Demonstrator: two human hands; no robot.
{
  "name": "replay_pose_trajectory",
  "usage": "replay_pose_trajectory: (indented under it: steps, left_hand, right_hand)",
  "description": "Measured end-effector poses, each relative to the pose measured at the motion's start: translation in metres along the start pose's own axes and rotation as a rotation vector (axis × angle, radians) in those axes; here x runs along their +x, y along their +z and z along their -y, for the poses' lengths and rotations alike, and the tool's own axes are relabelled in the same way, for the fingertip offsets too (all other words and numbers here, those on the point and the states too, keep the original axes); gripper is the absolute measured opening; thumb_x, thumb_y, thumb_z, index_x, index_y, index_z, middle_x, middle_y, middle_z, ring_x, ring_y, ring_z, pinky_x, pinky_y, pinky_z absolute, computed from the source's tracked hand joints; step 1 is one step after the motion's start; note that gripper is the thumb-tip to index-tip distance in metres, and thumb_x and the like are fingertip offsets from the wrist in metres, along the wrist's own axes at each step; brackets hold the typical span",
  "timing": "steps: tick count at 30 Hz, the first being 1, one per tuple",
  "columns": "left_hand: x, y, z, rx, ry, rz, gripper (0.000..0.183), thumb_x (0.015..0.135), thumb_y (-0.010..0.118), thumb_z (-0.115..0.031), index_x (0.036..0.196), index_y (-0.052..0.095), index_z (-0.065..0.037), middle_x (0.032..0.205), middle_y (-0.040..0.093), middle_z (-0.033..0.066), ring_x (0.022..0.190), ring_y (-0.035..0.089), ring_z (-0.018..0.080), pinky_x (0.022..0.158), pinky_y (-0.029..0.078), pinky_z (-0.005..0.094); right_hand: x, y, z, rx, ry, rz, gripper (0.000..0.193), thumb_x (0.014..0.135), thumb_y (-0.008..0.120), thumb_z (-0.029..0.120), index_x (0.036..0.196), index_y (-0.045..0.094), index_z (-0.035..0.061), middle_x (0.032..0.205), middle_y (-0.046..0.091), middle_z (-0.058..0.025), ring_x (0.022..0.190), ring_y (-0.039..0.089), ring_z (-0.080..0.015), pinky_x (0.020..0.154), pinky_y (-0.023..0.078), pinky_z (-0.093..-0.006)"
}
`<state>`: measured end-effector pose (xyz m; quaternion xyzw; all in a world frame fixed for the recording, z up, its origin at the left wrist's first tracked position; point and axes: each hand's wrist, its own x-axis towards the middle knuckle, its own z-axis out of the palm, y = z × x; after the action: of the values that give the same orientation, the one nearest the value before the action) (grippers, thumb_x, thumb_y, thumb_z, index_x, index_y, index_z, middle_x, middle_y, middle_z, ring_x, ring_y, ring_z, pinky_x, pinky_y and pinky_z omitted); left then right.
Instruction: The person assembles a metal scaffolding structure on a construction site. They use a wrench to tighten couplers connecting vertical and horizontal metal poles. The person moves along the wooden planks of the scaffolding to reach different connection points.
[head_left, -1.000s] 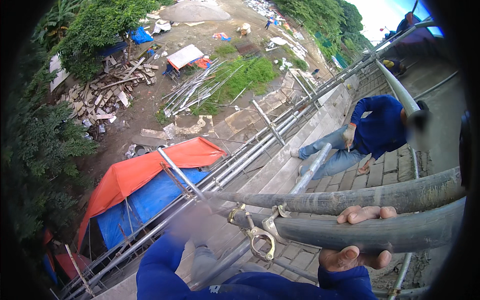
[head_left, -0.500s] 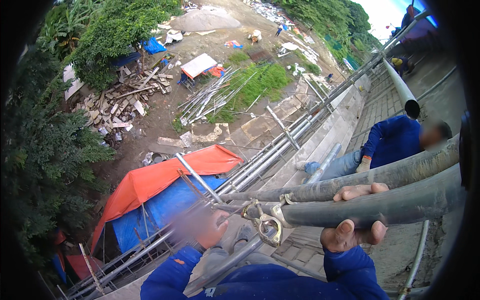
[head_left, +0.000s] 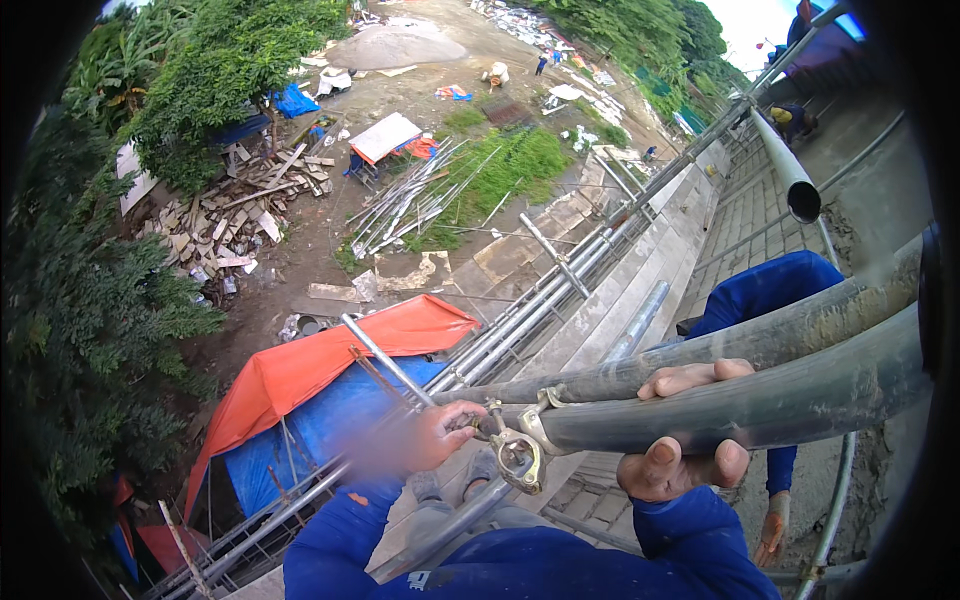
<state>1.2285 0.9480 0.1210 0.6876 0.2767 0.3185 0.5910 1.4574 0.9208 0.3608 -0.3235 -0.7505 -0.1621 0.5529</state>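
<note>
My right hand point(head_left: 665, 470) is wrapped round a thick dark grey pipe point(head_left: 740, 415), thumb below and fingers over the top. A second, dusty pipe point(head_left: 780, 335) runs just behind it. On the near pipe's left end sits a brass-coloured scaffold coupler point(head_left: 520, 458), its round clamp hanging toward me. My left hand point(head_left: 445, 437) is closed beside the coupler's bolt end, its fingertips at the metal; what it grips is hidden. A blur covers the left wrist.
Beyond the pipes a co-worker in a blue top point(head_left: 765, 285) bends down; their hand point(head_left: 773, 528) shows below. An open-ended pipe point(head_left: 800, 195) juts from the upper right. Scaffold rails point(head_left: 540, 300) edge the plank walkway point(head_left: 640, 270). Far below are an orange tarp point(head_left: 300, 360) and timber debris.
My left hand has moved slightly right, closer against the coupler. The pipe end and my right hand have shifted slightly left. The co-worker has bent down behind the pipes, a hand now showing below.
</note>
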Motion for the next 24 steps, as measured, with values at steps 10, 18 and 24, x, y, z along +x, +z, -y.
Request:
replay_pose_trajectory:
  steps: [10, 18, 24]
  left_hand:
    - [0.018, -0.01, 0.016, 0.092, 0.011, 0.143, 0.04, 0.093, 0.072, -0.016, 0.13, 0.064, -0.003, 0.086, 0.065, 0.0082, 0.075, 0.061, 0.0195, 0.072, 0.05, 0.0361]
    - [0.05, -0.016, 0.016, 0.01, 0.053, 0.246, 0.03, 0.094, 0.072, -0.022, 0.117, 0.069, -0.004, 0.092, 0.064, 0.0086, 0.086, 0.061, 0.0221, 0.08, 0.05, 0.0363]
    - [0.082, 0.001, 0.041, -0.167, 0.221, 0.228, 0.03, 0.089, 0.077, -0.025, 0.106, 0.069, -0.002, 0.104, 0.064, 0.0091, 0.101, 0.062, 0.0243, 0.088, 0.05, 0.0349]
  right_hand:
    - [-0.006, -0.004, 0.002, 0.112, 0.076, -0.034, 0.064, 0.095, 0.065, 0.013, 0.148, 0.043, 0.0408, 0.144, 0.04, -0.0338, 0.095, 0.07, -0.0241, 0.064, 0.065, -0.029]
    - [-0.01, -0.003, -0.003, 0.136, 0.053, -0.04, 0.064, 0.094, 0.062, 0.01, 0.15, 0.046, 0.0368, 0.147, 0.036, -0.0337, 0.097, 0.069, -0.0242, 0.06, 0.063, -0.027]
    - [-0.012, -0.001, 0.002, 0.219, 0.094, -0.068, 0.07, 0.09, 0.066, 0.004, 0.148, 0.048, 0.0385, 0.148, 0.032, -0.0333, 0.099, 0.07, -0.0296, 0.058, 0.064, -0.03]
